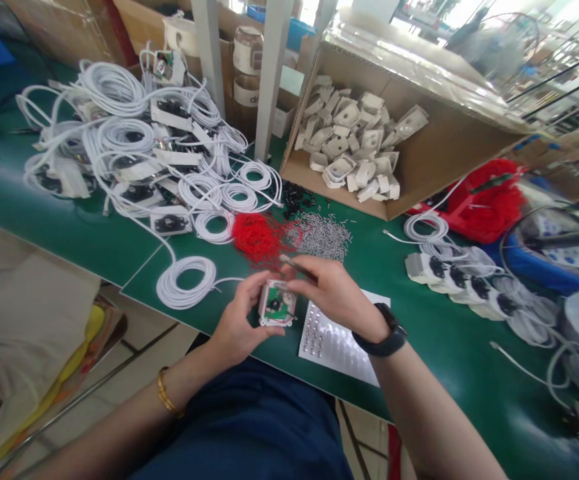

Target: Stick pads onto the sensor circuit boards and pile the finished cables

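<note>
My left hand [242, 320] is closed around the edges of a small white plastic housing [264, 313]. A green circuit board [275, 308] with a dark round part shows inside its open face. My right hand [326, 287] is just above and to the right, fingers pinched on a slim dark tool [302, 269] with a pale end; its exact kind is unclear. The right fingertips overlap the housing's upper edge, and whether they touch it cannot be told. A coiled white cable [186, 283] lies to the left, its end running towards the housing.
Red wires [256, 237] and a heap of screws [322, 235] lie beyond my hands. A white sheet [342, 340] bears rows of small shiny dots. A cardboard box [434, 160] holds white housings. Cabled units [169, 220] pile up at left, and more housings [462, 283] line the right.
</note>
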Demonstrator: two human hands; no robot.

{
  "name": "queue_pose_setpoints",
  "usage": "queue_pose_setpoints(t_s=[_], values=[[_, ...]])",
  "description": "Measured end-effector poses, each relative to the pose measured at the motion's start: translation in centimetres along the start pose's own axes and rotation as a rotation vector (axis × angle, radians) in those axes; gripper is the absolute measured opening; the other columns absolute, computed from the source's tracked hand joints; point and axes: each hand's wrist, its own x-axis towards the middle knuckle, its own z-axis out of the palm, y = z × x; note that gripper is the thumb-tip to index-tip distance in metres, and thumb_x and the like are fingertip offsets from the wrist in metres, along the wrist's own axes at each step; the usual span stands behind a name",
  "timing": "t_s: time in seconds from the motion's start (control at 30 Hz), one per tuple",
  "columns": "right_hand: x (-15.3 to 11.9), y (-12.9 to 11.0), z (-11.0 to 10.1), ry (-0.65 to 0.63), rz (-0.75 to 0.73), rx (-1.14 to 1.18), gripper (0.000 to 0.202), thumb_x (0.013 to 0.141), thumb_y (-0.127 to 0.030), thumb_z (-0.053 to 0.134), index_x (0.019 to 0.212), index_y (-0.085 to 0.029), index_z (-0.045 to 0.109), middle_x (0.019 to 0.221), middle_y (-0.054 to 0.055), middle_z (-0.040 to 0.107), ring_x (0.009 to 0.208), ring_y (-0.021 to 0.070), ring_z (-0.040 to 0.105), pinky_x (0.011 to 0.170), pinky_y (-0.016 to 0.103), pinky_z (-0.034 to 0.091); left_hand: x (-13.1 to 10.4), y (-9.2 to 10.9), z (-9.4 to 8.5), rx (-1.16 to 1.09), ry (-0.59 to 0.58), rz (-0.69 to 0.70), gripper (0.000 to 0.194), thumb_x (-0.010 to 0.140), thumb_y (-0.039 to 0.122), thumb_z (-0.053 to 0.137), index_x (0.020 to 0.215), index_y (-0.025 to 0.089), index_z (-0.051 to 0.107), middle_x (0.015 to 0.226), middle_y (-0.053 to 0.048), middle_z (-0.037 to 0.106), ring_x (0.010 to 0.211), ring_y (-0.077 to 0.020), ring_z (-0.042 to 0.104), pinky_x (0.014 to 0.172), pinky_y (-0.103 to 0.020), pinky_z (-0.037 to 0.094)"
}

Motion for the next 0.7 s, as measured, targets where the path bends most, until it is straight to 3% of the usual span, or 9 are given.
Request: queue_pose_setpoints(t_s=[0.07, 0.17, 0.37, 0.57, 0.7], values=[[0.1, -0.1, 0.2, 0.009, -0.049, -0.057, 0.008, 0.085, -0.014, 0.060, 0.092, -0.017, 0.063, 0.087, 0.002, 0.065, 0.079, 0.0128, 0.058, 0.071, 0.024, 0.040, 0.0, -0.1, 0.1, -0.003, 0.004, -0.002, 0.081, 0.062, 0.018, 0.083, 0.128, 0.027, 0.038, 0.132, -0.009, 0.048, 0.122, -0.0240, 0.049, 0.104, -0.039, 0.041], [0.5, -0.2, 0.3, -0.007, -0.106, -0.149, 0.010, 0.087, -0.015, 0.058, 0.080, -0.014, 0.064, 0.079, 0.003, 0.063, 0.073, 0.0123, 0.055, 0.066, 0.024, 0.038, -0.1, -0.1, 0.1, 0.008, 0.010, 0.019, 0.077, 0.062, 0.018, 0.082, 0.126, 0.026, 0.040, 0.132, -0.010, 0.049, 0.122, -0.0232, 0.050, 0.103, -0.038, 0.043], [1.2, -0.5, -0.5, -0.075, -0.035, -0.108, 0.009, 0.089, -0.019, 0.056, 0.087, -0.016, 0.065, 0.084, 0.002, 0.068, 0.073, 0.0112, 0.058, 0.066, 0.023, 0.037, -0.2, -0.3, 0.0, 0.097, 0.015, 0.040, 0.072, 0.060, 0.020, 0.083, 0.119, 0.024, 0.041, 0.132, -0.011, 0.050, 0.120, -0.0234, 0.052, 0.101, -0.038, 0.045], [1.9, -0.9, -0.7, -0.164, -0.032, -0.296, 0.018, 0.087, -0.026, 0.059, 0.072, -0.016, 0.063, 0.071, 0.001, 0.063, 0.065, 0.0103, 0.051, 0.059, 0.024, 0.029, -0.1, -0.1, 0.1, 0.136, 0.016, -0.032, 0.074, 0.058, 0.023, 0.084, 0.118, 0.023, 0.041, 0.128, -0.011, 0.054, 0.115, -0.0242, 0.056, 0.099, -0.040, 0.047], [2.3, -1.1, -0.8, -0.206, 0.016, -0.323, 0.012, 0.082, -0.020, 0.060, 0.071, -0.016, 0.061, 0.068, 0.000, 0.060, 0.061, 0.0094, 0.048, 0.057, 0.024, 0.027, -0.3, -0.2, 0.0, 0.150, -0.004, -0.034, 0.076, 0.058, 0.024, 0.085, 0.120, 0.023, 0.040, 0.126, -0.011, 0.055, 0.114, -0.0245, 0.057, 0.099, -0.040, 0.047]])
